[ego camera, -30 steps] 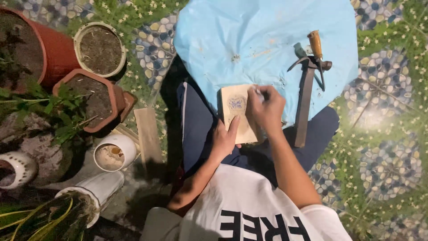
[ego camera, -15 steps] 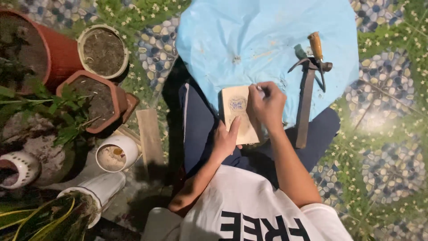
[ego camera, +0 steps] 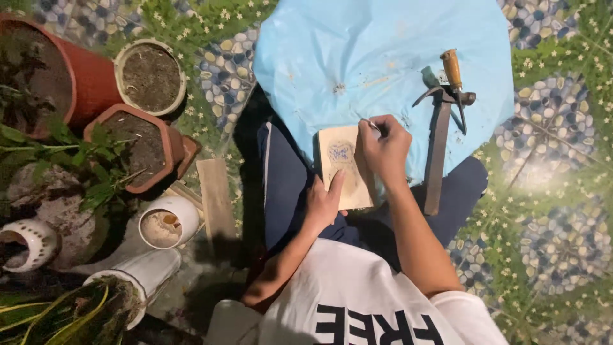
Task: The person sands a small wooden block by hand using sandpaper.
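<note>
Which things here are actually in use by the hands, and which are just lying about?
In use:
- small wooden board with a blue drawing, steadied by the left hand
- thin pen-like tool, pinched in the right hand
- light blue sheet spread under the work

Lying about:
- hammer and wooden-handled tool on the sheet
- wood plank
- terracotta pots
- white pots
</note>
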